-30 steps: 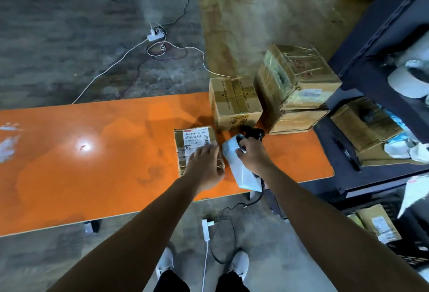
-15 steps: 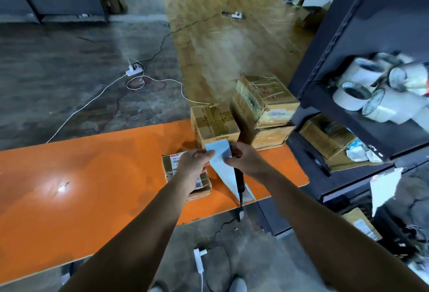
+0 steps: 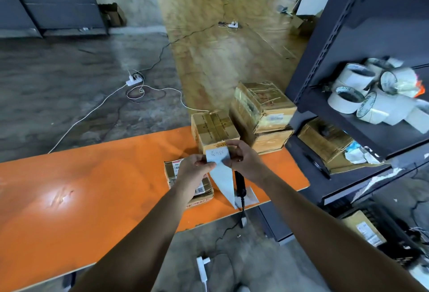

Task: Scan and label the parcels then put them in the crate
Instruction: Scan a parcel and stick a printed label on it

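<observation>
Left hand [image 3: 193,171] and right hand [image 3: 243,161] pinching a label strip [image 3: 218,155].
The strip trails down just right of the flat parcel [image 3: 173,169], which lies on the orange table [image 3: 92,175]. A black scanner [image 3: 239,182] lies right of the parcel. Marks on the strip, possibly handwriting, are blurred.

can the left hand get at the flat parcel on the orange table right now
Probably yes: the flat parcel lies on the orange table right beneath the left hand, with nothing between them. But that hand pinches the label with the right hand, so it would have to let go first.
</observation>
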